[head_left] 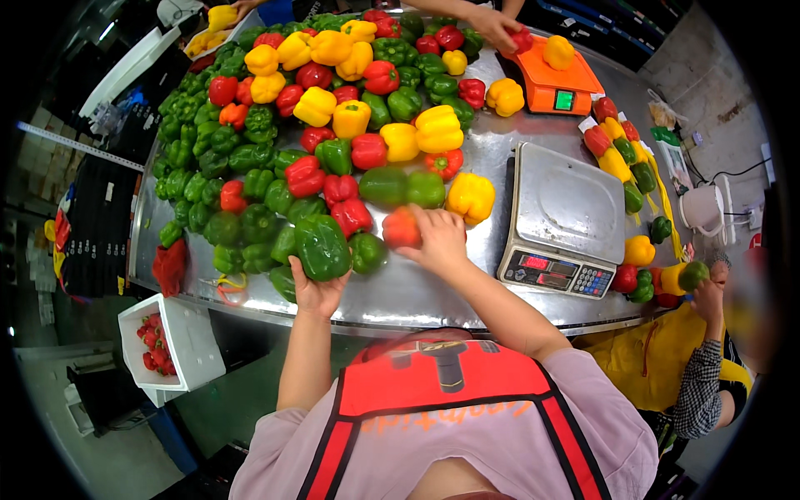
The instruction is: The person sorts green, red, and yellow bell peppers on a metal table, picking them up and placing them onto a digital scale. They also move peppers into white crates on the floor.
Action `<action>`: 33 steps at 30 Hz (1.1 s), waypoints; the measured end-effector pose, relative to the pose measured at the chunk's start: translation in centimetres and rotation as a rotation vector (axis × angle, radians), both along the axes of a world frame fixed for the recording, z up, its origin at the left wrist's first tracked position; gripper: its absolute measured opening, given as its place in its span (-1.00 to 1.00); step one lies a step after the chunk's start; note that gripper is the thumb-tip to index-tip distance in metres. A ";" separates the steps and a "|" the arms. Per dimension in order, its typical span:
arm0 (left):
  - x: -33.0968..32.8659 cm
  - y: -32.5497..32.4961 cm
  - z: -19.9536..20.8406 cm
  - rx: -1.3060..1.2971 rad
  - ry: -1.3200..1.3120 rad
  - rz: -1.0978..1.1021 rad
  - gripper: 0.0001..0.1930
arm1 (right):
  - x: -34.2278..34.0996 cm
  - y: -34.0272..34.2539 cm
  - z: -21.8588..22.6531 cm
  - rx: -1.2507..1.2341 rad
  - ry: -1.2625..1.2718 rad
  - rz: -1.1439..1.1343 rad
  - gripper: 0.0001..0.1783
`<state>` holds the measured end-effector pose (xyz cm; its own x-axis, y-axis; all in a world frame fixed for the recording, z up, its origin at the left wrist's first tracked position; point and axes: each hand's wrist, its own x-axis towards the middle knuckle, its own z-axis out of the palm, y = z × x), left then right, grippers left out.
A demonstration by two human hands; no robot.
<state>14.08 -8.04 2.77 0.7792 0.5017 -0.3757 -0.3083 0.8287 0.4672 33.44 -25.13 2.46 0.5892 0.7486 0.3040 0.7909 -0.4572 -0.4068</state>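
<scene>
In my left hand (315, 292) is a large green bell pepper (322, 247), lifted at the near edge of the heap with my fingers under and around it. My right hand (439, 242) has its fingers closed over a red bell pepper (402, 227), slightly blurred, just right of the pile. Beyond that hand rest a yellow bell pepper (471, 198) and a green bell pepper (425, 190). Another green pepper (367, 252) lies between my two hands. Red, yellow and green peppers cover the left and middle of the metal table (392, 292).
A silver digital scale (569, 192) stands to my right. Behind it, another person's hand (497, 27) holds a red pepper by an orange scale (552, 87) bearing a yellow pepper. Packed peppers (621, 154) line the right edge, near another person's hand (708, 293). A white box (196, 346) of red peppers stands lower left.
</scene>
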 end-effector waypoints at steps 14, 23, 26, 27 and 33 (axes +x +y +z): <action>1.0 0.2 0.0 -0.125 0.011 -0.036 -0.18 | 5.6 -12.7 7.5 0.600 0.557 -0.505 -0.07; 2.0 -0.5 0.1 -0.034 0.027 -0.130 -0.13 | 13.7 -24.8 6.5 -0.043 -0.273 -0.957 -0.09; 1.5 -0.5 0.0 -0.029 0.053 -0.105 -0.13 | 13.9 -18.8 7.1 0.019 -0.402 -0.770 -0.12; 1.3 -0.5 -0.3 -0.036 0.070 -0.086 -0.14 | 13.8 -15.5 7.2 0.109 -0.338 -0.630 -0.14; -0.1 -1.0 -0.1 0.009 0.125 -0.079 -0.15 | 14.5 2.3 3.2 -0.065 -0.200 -0.110 -0.02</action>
